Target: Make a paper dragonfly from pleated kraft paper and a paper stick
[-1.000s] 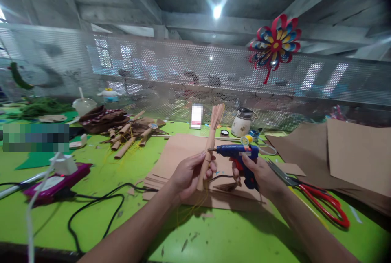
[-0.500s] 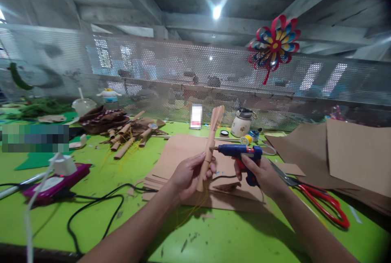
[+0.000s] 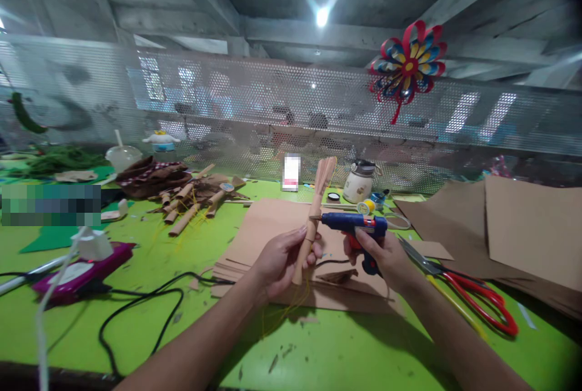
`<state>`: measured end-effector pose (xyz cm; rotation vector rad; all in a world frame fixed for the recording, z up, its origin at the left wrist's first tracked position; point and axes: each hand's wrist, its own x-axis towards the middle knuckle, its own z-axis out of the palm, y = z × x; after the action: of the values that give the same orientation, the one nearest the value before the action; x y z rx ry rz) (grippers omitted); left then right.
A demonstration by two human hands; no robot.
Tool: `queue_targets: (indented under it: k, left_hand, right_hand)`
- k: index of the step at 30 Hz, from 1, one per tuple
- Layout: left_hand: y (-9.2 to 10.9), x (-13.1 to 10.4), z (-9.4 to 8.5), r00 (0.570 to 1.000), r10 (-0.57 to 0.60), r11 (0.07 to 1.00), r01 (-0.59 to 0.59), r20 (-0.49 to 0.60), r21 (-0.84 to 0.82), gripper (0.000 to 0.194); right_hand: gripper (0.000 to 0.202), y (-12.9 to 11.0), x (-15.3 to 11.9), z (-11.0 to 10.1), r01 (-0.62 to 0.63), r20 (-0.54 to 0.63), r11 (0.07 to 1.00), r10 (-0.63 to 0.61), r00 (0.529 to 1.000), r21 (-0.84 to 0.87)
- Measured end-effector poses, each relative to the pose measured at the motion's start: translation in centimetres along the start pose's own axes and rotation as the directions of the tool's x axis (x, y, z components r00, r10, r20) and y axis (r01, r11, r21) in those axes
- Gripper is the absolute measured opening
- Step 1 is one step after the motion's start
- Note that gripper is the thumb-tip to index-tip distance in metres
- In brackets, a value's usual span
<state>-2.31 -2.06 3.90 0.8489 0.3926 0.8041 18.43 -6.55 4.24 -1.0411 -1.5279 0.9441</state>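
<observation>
Between the thumb and fingers of my left hand [image 3: 284, 257] is a rolled brown paper piece [image 3: 314, 218], tilted slightly right, its top fanned into pleats. Yellow thread trails from its lower end. My right hand [image 3: 379, 251] is wrapped around a blue hot glue gun [image 3: 350, 221] with a red trigger. The gun's nozzle points left and meets, or nearly meets, the middle of the roll; actual contact I cannot tell. Under both hands lies a stack of brown paper sheets [image 3: 254, 227], with a small crumpled brown scrap [image 3: 339, 276] on it.
Red-handled scissors [image 3: 482, 306] and large brown sheets [image 3: 531, 227] lie at right. Several paper rolls [image 3: 186, 218] are heaped back left. A purple power strip [image 3: 82, 276] and black cord [image 3: 140, 294] occupy the left. A lidded jar [image 3: 359, 182] stands behind the gun.
The glue gun has shifted slightly left along the roll with my right hand. The roll's pleated top leans a little more to the right. My left hand keeps its grip.
</observation>
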Motion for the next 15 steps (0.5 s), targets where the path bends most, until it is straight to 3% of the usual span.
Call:
queue_targets:
  k: [9, 15]
  left_hand:
    - [-0.07, 0.19, -0.42, 1.0, 0.014, 0.999, -0.013, -0.011, 0.031, 0.021]
    - [-0.11, 0.18, -0.31, 0.999, 0.043, 0.997, -0.042, -0.019, 0.069, 0.022]
  right_hand:
    - [0.04, -0.65, -0.13, -0.04, -0.024, 0.064, 0.998, 0.028, 0.998, -0.064]
    - [0.034, -0.33, -0.12, -0.16, -0.013, 0.008, 0.999, 0.013, 1.0, -0.036]
